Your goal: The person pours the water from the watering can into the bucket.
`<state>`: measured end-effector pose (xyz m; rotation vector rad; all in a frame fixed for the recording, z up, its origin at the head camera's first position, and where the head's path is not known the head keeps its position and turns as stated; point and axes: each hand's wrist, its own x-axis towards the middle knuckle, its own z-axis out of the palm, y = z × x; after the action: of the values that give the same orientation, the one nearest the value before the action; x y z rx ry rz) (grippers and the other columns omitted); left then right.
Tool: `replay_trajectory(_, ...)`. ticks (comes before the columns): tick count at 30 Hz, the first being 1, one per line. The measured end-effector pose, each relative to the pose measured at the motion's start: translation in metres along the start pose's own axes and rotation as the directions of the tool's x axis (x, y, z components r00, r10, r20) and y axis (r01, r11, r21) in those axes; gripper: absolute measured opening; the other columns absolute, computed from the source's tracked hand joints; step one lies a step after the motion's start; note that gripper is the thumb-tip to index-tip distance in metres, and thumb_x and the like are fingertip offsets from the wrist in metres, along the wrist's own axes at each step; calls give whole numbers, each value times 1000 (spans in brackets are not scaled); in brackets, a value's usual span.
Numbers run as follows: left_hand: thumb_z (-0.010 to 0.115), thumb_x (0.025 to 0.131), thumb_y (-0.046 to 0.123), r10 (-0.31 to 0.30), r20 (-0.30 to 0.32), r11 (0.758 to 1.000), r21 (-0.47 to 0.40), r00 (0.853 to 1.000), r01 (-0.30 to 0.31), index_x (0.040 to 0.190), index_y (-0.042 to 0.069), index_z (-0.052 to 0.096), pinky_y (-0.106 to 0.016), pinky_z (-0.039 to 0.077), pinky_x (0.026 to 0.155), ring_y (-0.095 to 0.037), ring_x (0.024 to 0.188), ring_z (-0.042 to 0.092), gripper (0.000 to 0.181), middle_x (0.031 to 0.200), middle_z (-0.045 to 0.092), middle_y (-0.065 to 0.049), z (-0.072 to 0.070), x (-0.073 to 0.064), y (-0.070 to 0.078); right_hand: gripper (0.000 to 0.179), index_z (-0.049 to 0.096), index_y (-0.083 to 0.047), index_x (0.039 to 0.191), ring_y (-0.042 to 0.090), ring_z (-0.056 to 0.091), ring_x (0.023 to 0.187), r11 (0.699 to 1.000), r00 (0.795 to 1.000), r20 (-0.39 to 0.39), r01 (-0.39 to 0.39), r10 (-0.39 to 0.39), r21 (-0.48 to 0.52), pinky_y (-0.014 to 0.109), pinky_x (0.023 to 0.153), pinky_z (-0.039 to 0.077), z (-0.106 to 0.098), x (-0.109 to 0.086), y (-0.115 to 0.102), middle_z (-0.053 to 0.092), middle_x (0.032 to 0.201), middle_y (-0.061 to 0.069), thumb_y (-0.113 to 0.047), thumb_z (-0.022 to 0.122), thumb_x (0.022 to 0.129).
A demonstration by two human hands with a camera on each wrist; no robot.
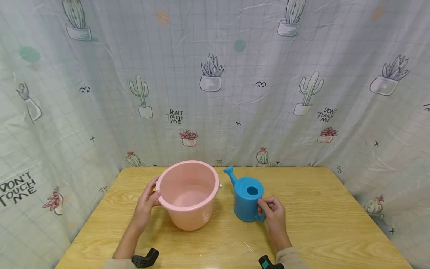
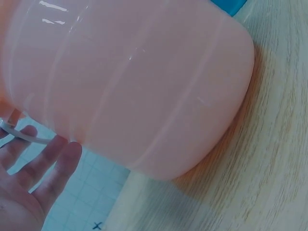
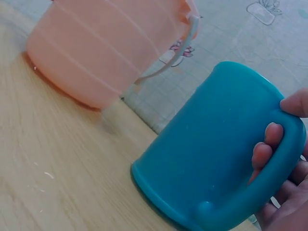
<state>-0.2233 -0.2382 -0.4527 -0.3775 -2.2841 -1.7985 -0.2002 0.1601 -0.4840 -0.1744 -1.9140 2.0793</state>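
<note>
A pink plastic bucket (image 1: 191, 216) stands on the wooden table with its mouth up. My left hand (image 1: 145, 209) holds it at the left of its rim, thumb near the lip. In the left wrist view, the left fingers (image 2: 65, 166) lie against the bucket's side beside its white bail handle (image 2: 29, 136). To the right is a blue watering can (image 1: 246, 203), upright, its spout pointing to the back left. My right hand (image 1: 276, 220) grips the can's handle (image 3: 269, 185), with fingertips through the loop and the thumb on top.
The wooden table (image 1: 319, 216) runs back to a curtain (image 1: 235, 101) printed with cacti, which also hangs along both sides. Small pale scraps (image 1: 248, 246) lie near the front. Black devices (image 1: 146, 257) are at both wrists.
</note>
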Motion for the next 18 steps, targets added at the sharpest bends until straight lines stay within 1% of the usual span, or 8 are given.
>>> replay_trajectory(4, 40, 103, 21, -2, 7, 1000, -15, 1000, 2, 152, 17, 31, -23, 54, 81, -2, 118, 54, 49, 153, 33, -15, 0, 1, 1, 21, 52, 2, 91, 13, 57, 68, 999, 1000, 8, 8, -8, -35, 25, 67, 53, 0, -2, -1, 59, 73, 0, -15, 63, 94)
replay_trajectory(8, 40, 104, 21, -10, 14, 1000, -22, 1000, 11, 152, 16, 31, -22, 54, 81, 1, 117, 54, 49, 154, 31, -15, 1, -1, 2, 21, 53, 2, 91, 13, 58, 70, 997, 1000, 6, 19, -19, -81, 25, 68, 53, -2, -5, 0, 60, 75, 0, -16, 62, 94)
replay_trajectory(13, 39, 104, 19, 11, 24, 1000, -21, 1000, -11, 152, 15, 29, -24, 55, 81, -1, 118, 54, 50, 155, 29, -16, 1, -3, 2, 22, 53, 4, 87, 14, 59, 69, 992, 998, 29, 59, -56, -107, 24, 70, 52, -4, -5, 3, 60, 74, 1, -15, 60, 95)
replay_trajectory(16, 39, 104, 18, 21, 28, 999, -28, 999, -20, 153, 14, 28, -25, 55, 81, -4, 117, 56, 50, 154, 30, -16, 0, -3, 1, 25, 54, 5, 85, 15, 61, 68, 992, 998, 32, 55, -51, -117, 24, 72, 51, -6, -4, 4, 61, 72, 3, -16, 57, 98)
replay_trajectory(18, 39, 104, 18, 25, 24, 999, -32, 999, -24, 153, 14, 29, -25, 55, 80, -5, 116, 56, 50, 153, 31, -15, 0, -3, 0, 26, 55, 4, 84, 13, 62, 71, 989, 999, 18, 36, -34, -140, 24, 73, 51, -9, -3, 4, 62, 76, 2, -17, 53, 99)
